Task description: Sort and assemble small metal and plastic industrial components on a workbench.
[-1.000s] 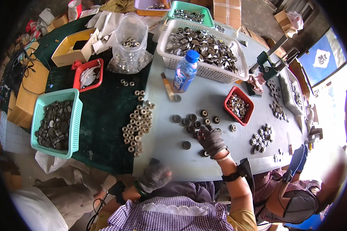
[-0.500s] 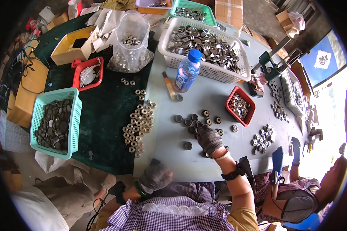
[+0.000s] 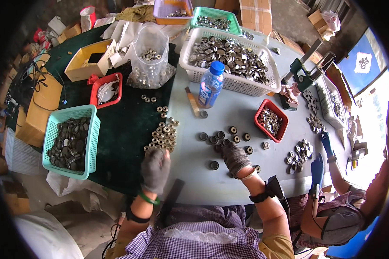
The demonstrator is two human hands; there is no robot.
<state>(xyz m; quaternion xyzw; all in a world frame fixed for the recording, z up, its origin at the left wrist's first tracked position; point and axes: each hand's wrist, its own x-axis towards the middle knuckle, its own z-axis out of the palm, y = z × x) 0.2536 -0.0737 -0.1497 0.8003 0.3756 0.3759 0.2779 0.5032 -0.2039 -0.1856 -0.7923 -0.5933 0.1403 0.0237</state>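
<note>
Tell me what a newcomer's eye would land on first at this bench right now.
Probably the big white basket heaped with dark metal discs at the far side of the table, with a blue-capped bottle standing just in front of it. Nearer, the gloved left hand sits by a cluster of pale rings on the dark green cloth, while the gloved right hand rests among scattered dark round parts on the grey tabletop.

Grey table (image 3: 229, 185), part-covered by green cloth (image 3: 116, 142): white basket (image 3: 263, 84) of metal caps, blue-capped bottle (image 3: 211, 85), red tray (image 3: 281, 113), scattered rings (image 3: 162, 136), teal basket (image 3: 52, 127).
</note>
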